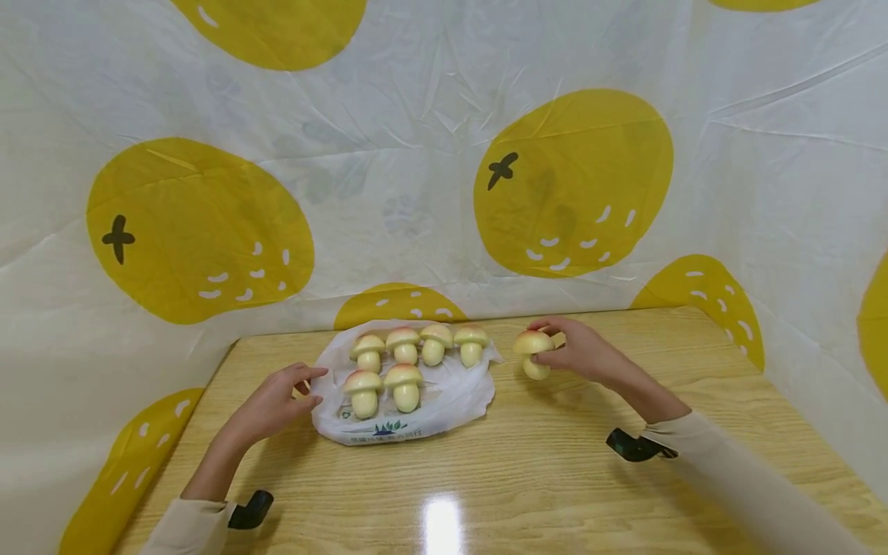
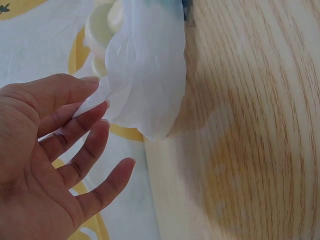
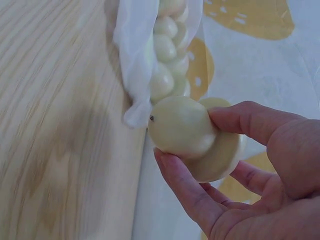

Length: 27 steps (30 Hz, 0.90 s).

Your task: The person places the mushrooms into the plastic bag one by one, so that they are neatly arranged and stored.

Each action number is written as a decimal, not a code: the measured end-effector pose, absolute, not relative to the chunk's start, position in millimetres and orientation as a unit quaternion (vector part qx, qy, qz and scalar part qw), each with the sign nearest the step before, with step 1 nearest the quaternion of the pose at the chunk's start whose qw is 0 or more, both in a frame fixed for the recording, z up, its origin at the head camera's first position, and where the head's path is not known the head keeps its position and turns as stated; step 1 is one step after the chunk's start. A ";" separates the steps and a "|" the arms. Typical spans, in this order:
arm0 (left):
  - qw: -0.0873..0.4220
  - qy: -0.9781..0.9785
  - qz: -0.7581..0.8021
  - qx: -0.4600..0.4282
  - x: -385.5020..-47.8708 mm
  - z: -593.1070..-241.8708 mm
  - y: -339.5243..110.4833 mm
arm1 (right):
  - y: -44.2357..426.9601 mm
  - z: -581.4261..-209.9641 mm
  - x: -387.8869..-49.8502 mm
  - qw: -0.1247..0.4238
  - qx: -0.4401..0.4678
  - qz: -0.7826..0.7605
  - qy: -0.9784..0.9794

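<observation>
My right hand (image 1: 579, 351) grips a toy mushroom (image 1: 534, 343) just above the table, to the right of a white plastic bag (image 1: 444, 420). In the right wrist view, thumb and fingers hold the mushroom (image 3: 180, 125) around its pale stem and cap; the stem's end has a small dark dot. Several similar mushrooms (image 1: 405, 389) lie in two rows on the flattened bag, caps towards the back. My left hand (image 1: 274, 401) is at the bag's left edge, thumb and fingers apart. In the left wrist view its fingertips are by the bag's rim (image 2: 145, 75); contact is unclear.
The wooden table (image 1: 541, 478) spans the front, with a bright light reflection near its front middle. A white cloth with yellow fruit prints (image 1: 395, 193) hangs behind and at the sides. Each wrist carries a black device (image 1: 251, 510).
</observation>
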State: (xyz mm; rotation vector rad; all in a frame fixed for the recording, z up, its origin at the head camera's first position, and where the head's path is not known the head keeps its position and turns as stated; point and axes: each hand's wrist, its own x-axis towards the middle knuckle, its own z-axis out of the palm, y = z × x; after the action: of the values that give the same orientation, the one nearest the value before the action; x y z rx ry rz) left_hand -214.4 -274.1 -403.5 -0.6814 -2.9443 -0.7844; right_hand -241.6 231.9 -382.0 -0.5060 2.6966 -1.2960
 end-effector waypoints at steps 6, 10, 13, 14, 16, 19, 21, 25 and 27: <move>0.015 -0.941 -0.253 -0.225 -215.4 -404.8 -275.0 | 208.5 -383.4 -248.1 0.035 -0.173 -0.424 0.888; 0.011 -0.940 -0.257 -0.223 -215.8 -405.2 -275.0 | 190.8 -383.9 -250.8 0.039 -0.177 -0.443 0.878; 0.008 -0.941 -0.258 -0.221 -216.3 -405.6 -275.1 | 177.4 -383.7 -251.6 0.044 -0.183 -0.452 0.872; 0.007 -0.941 -0.258 -0.220 -216.3 -405.8 -275.2 | 173.0 -383.6 -251.6 0.045 -0.184 -0.454 0.871; 0.006 -0.942 -0.257 -0.218 -216.3 -406.1 -275.3 | 164.6 -383.7 -252.0 0.045 -0.188 -0.457 0.868; 0.007 -0.942 -0.255 -0.218 -215.9 -405.8 -275.1 | 153.1 -384.7 -253.5 0.044 -0.189 -0.461 0.866; 0.009 -0.942 -0.254 -0.219 -215.5 -405.2 -274.8 | 146.1 -386.0 -255.0 0.039 -0.192 -0.461 0.865; 0.008 -0.942 -0.255 -0.220 -215.1 -404.7 -274.4 | 132.0 -389.0 -256.1 0.031 -0.194 -0.455 0.869; 0.007 -0.942 -0.255 -0.219 -214.9 -404.6 -274.3 | 124.9 -391.5 -256.6 0.026 -0.196 -0.449 0.871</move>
State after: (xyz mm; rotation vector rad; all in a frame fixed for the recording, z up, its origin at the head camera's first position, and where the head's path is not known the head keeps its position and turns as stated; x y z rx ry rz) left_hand -214.9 -274.3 -404.6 -0.6859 -2.9454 -0.7985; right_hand -256.6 124.9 -391.5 -0.6060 2.6936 -1.3887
